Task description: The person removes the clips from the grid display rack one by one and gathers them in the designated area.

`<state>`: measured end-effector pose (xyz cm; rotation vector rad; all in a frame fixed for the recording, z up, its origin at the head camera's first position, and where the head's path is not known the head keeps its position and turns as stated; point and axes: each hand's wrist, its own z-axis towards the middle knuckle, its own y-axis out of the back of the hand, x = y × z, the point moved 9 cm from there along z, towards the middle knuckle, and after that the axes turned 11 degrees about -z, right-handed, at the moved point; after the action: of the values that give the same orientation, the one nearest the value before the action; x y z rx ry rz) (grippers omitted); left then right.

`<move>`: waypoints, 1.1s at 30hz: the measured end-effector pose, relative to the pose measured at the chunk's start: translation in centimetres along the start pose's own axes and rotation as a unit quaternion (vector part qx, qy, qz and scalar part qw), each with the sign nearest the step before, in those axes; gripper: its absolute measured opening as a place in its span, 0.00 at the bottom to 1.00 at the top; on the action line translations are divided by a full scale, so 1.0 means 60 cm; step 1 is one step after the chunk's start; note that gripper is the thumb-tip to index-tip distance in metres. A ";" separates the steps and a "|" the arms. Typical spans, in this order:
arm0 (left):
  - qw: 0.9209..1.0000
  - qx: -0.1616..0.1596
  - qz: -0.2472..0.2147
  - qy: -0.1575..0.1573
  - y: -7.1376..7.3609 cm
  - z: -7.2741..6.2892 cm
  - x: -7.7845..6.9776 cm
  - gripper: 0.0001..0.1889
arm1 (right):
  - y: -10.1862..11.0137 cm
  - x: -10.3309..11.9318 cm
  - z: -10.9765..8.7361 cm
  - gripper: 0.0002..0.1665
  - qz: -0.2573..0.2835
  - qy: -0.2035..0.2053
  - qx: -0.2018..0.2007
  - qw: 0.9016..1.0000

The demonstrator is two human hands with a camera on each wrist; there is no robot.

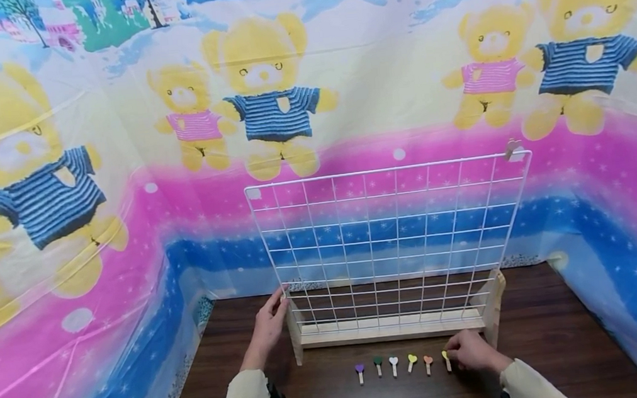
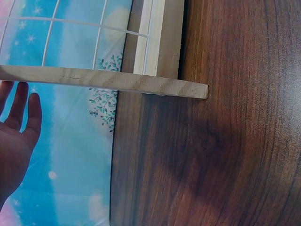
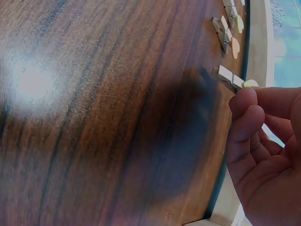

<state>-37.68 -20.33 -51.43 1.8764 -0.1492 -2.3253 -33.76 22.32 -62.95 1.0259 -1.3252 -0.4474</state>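
Note:
A white wire grid panel (image 1: 390,240) stands upright in a wooden stand (image 1: 392,330) on a dark table. At its left side my left hand (image 1: 269,323) rests with extended fingers (image 2: 34,113) against the wooden upright (image 2: 106,79); its thumb is hidden in the left wrist view. My right hand (image 1: 471,351) pinches a small wooden clothespin with a yellow heart (image 3: 230,79) between thumb and finger, low over the table in front of the stand. To its left lies a row of heart clothespins: orange (image 1: 428,361), yellow (image 1: 412,361), white (image 1: 393,363), green (image 1: 378,363) and purple (image 1: 359,370).
Another clothespin (image 1: 512,148) is clipped on the grid's top bar near the right corner. A curtain printed with bears (image 1: 277,114) hangs behind and around the brown wooden table (image 1: 547,343). The right upright (image 1: 495,303) of the stand is just beyond my right hand.

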 end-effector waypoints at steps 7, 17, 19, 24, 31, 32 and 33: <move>1.000 0.005 -0.004 -0.005 -0.001 -0.003 -0.005 0.22 | -0.010 -0.011 0.004 0.07 -0.012 -0.013 -0.012 1.000; 1.000 0.005 -0.009 -0.002 -0.002 -0.006 -0.017 0.21 | -0.016 -0.025 0.010 0.08 -0.022 -0.054 -0.028 0.998; 1.000 0.008 -0.018 -0.001 -0.002 -0.010 -0.031 0.21 | -0.017 -0.027 0.011 0.08 -0.026 -0.057 -0.029 0.998; 1.000 0.011 -0.024 -0.002 -0.003 -0.013 -0.042 0.20 | -0.017 -0.029 0.012 0.07 -0.031 -0.053 -0.039 0.997; 1.000 0.000 0.006 0.002 -0.001 0.001 0.003 0.21 | -0.014 -0.024 0.008 0.05 -0.036 -0.035 -0.047 0.998; 1.000 -0.001 0.004 0.000 -0.001 0.002 0.005 0.21 | -0.012 -0.024 0.008 0.04 -0.034 -0.033 -0.049 0.998; 1.000 -0.002 0.001 0.001 0.000 0.003 0.006 0.21 | -0.010 -0.023 0.007 0.03 -0.035 -0.030 -0.049 0.998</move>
<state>-37.91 -20.37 -51.73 1.8757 -0.1469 -2.3218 -34.33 22.95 -64.28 0.9868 -1.3101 -0.5938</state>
